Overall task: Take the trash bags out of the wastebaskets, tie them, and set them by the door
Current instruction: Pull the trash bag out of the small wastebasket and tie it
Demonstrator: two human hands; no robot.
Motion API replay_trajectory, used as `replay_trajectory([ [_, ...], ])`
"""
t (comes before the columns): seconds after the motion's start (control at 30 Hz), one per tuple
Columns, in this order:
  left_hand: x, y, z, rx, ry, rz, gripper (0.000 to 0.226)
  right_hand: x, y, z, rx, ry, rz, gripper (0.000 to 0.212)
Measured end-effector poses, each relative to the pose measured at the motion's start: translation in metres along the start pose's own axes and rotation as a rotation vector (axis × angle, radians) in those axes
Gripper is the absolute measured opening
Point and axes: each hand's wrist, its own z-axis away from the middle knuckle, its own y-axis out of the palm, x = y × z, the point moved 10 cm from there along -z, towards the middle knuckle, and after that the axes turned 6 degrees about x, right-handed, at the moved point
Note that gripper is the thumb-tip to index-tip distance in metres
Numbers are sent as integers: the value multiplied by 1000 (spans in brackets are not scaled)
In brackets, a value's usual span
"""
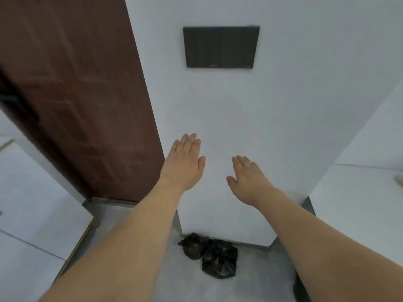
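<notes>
Both arms were stretched out in front of the person, bare to the elbow and beyond. The left hand (pixel 184 163) was held flat with its fingers straight and close together, the back of it turned up, holding nothing. The right hand (pixel 248 178) was spread the same way a little lower, fingers straight, thumb out to the side, holding nothing either. The two hands were apart from each other and touched neither the wall nor anything else that I could see. Down on the grey floor (pixel 139 253), between the two forearms, sat two black trash bags (pixel 209 253), both knotted shut at the top. They lay touching each other, the smaller one nearer the wall and the fuller one just in front of it and to the right. They rested at the foot of the white wall (pixel 218 110), near the brown door (pixel 82 101) that stood to the left. The bags were well below the hands and neither hand was on them. Higher up on the wall hung a dark rectangular panel (pixel 220 47). Something dark showed at the bottom edge beside the right forearm, too cut off to tell what it was.
</notes>
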Motion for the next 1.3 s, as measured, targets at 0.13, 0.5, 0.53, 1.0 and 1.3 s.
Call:
replay_trajectory([
  [0.13, 13, -37, 6, -22, -23, -39, 60, 7, -29, 6, -45, 14, 42, 66],
  [0.5, 78, -53, 39, -21, -215, 32, 59, 84, -30, -22, -28, -159, 50, 64],
  [0.53, 88, -52, 44, -17, -246, 40, 59, 94, -27, -25, -17, -180, 63, 64],
  [1.0, 238, -71, 246, 13, -851, -11, 57, 310, 27, -21, 112, -726, 162, 64],
  [1.3, 284, -100, 486, -55, -1255, -22, 56, 497, 91, 98, 212, -1102, 206, 63],
])
